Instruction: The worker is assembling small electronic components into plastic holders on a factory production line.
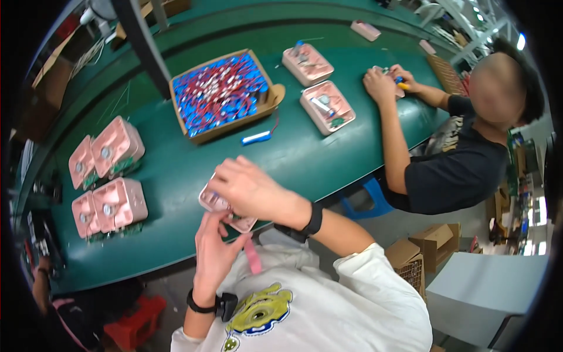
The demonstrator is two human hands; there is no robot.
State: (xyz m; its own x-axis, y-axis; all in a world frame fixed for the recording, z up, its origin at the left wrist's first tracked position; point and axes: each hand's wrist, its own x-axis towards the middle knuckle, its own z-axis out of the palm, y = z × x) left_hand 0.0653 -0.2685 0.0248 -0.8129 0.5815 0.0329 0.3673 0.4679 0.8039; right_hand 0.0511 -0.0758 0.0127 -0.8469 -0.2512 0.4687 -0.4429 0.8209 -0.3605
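Note:
At the near edge of the green workbench [275, 170], both my hands are on a small pink plastic housing [212, 201]. My right hand [246, 186] lies over its top, fingers bent down, and covers most of it. My left hand [214, 243] grips the near side with thumb and fingers. What sits inside the housing under my fingers is mostly hidden. Beyond my hands lies a single blue battery pack [256, 138] with a red lead. Behind it a cardboard box [202, 136] holds many blue battery packs with red wires and white connectors.
Pink housings with round silver parts and green circuit boards stand at left [120, 205] and further back [117, 146]. Two more open pink housings [327, 108] [308, 63] lie right of the box. A co-worker [457, 152] handles a similar part at right. A metal post [141, 47] rises behind.

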